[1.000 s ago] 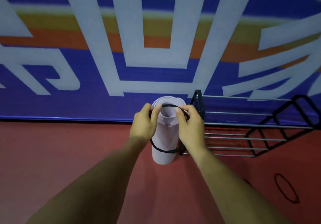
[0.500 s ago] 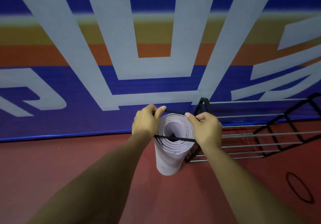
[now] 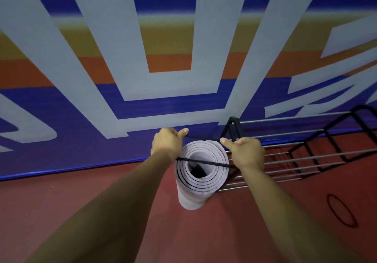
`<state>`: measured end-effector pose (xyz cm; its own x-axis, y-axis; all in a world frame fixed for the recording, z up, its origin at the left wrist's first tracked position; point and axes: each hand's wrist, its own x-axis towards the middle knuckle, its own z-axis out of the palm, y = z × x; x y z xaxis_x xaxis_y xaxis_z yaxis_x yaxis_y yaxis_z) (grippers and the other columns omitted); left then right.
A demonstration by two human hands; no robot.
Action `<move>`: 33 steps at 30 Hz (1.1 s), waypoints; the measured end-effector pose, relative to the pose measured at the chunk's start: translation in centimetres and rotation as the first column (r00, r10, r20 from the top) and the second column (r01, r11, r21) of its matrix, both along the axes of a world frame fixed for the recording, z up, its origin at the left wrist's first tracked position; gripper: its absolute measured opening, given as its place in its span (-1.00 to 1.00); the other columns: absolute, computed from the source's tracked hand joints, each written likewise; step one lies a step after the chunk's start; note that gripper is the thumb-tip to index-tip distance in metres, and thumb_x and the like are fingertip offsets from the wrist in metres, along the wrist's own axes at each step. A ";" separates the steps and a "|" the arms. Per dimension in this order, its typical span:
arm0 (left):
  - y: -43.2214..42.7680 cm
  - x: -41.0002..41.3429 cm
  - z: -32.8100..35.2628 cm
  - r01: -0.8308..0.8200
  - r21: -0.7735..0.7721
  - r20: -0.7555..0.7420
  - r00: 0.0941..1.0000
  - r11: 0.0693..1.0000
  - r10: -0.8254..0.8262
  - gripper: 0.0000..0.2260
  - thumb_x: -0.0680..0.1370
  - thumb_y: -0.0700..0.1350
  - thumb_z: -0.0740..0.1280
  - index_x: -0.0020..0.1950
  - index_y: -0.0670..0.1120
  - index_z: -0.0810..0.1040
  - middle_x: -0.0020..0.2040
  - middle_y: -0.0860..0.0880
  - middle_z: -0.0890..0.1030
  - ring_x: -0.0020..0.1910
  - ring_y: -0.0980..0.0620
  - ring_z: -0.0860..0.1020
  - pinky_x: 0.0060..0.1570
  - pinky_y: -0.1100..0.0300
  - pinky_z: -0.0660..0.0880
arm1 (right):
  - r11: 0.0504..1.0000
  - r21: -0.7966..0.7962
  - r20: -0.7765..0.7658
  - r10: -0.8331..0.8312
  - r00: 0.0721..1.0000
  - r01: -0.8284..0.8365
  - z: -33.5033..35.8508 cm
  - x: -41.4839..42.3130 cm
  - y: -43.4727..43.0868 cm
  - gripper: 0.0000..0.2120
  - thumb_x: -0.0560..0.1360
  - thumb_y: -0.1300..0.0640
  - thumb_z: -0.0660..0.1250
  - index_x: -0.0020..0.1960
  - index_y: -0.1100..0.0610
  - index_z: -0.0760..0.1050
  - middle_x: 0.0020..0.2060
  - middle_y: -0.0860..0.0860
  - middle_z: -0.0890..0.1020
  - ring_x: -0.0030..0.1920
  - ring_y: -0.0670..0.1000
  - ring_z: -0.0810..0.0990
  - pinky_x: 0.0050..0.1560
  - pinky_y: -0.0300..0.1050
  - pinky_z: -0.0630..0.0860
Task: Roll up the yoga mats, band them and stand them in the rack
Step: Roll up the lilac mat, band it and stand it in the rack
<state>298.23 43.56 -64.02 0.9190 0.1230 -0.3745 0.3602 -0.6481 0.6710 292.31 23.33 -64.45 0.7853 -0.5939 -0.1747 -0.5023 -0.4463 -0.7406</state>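
1. The rack [image 3: 295, 117] lies on the red floor [image 3: 102, 201] along the foot of the blue banner wall [image 3: 81, 130]. It consists of black end frames joined by silver rails.
2. The yoga mat [image 3: 191, 197] is outside the rack. It stands upright on the floor, just beside the rack's left end frame.
3. The mat is rolled. Its outer face is pale lilac, and the top end shows a spiral of dark lines round an open core.
4. A black band [image 3: 204, 161] is stretched over the top end of the mat. One strand crosses the near side of the spiral; the other runs along the far edge.
5. The left hand [image 3: 167, 143] pinches the band at the mat's left side, with the grip closed on it.
6. The right hand [image 3: 243, 153] pinches the band at the mat's right side, thumb extended, with the grip closed on it.
7. A second black loop [image 3: 350, 224] lies flat on the floor to the right, well apart from the mat.
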 end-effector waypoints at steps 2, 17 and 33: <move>0.0 0.1 0.0 -0.018 -0.020 0.004 1.000 1.000 0.018 -0.51 0.60 0.22 0.32 -0.29 -0.17 0.47 -0.34 -0.11 0.52 -0.31 -0.11 0.45 -0.22 0.05 0.50 | 1.000 0.011 0.000 -0.014 1.000 0.014 0.1 0.2 0.0 -0.54 0.40 -0.08 0.57 -0.47 0.11 0.43 -0.51 -0.06 0.50 -0.38 0.03 0.51 -0.36 -0.20 0.27; 0.0 -0.9 -0.8 -0.037 -0.046 0.000 0.999 0.998 0.037 -0.54 0.59 0.24 0.33 -0.29 -0.11 0.47 -0.36 -0.06 0.52 -0.35 -0.06 0.44 -0.29 0.08 0.46 | 0.999 0.003 -0.042 -0.045 0.998 0.045 -1.6 -0.3 0.7 -0.56 0.41 -0.12 0.55 -0.43 0.15 0.51 -0.51 -0.01 0.52 -0.38 0.05 0.53 -0.30 -0.15 0.36; 0.2 -4.0 -0.5 -0.038 -0.334 -0.062 0.998 0.942 0.019 -0.80 0.63 -0.01 0.34 0.09 -0.13 0.53 -0.01 -0.02 0.62 -0.03 0.00 0.57 0.08 0.10 0.49 | 0.951 0.305 0.035 -0.057 0.998 0.044 -1.8 -2.8 1.2 -0.87 0.54 0.15 0.46 0.04 0.18 0.69 -0.15 -0.02 0.70 -0.04 0.03 0.67 0.02 -0.10 0.56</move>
<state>294.24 43.77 -64.53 0.8927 0.0071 -0.4506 0.4196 -0.3781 0.8252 289.48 24.54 -66.27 0.7664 -0.5573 -0.3195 -0.4828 -0.1717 -0.8587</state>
